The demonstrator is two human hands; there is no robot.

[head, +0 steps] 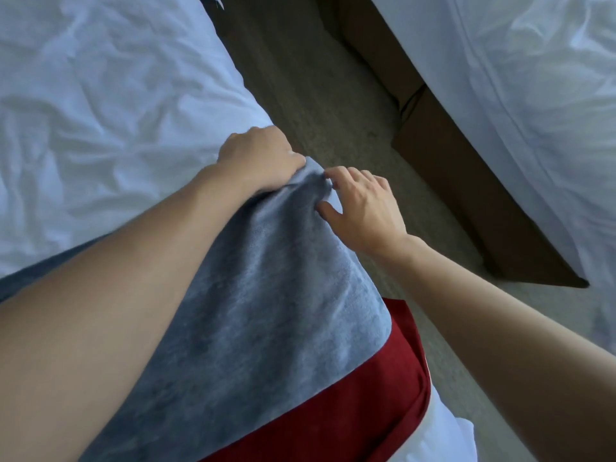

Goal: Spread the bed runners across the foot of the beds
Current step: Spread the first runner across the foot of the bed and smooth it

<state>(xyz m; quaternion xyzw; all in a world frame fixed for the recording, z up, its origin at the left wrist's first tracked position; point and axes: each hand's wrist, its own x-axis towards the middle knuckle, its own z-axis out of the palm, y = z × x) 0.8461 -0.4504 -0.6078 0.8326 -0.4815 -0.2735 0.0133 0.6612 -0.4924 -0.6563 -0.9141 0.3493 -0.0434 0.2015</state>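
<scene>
Two beds in view: near bed [100, 105] on the left, second bed [533, 95] on the right, carpet floor [300, 78] between; two runners, both on the near bed's corner: grey runner [260, 311] on top, red runner [350, 405] under it, showing along the grey one's lower edge; two bare hands at the grey runner's far corner; left hand [260, 158] knuckles up, grip curled tight, pinching the corner fabric, forearm lying across the runner; right hand [360, 208] just beside it, fingers loosely bent, thumb and fingertips touching the bunched edge; cannot tell whether that grip is pinching it.
</scene>
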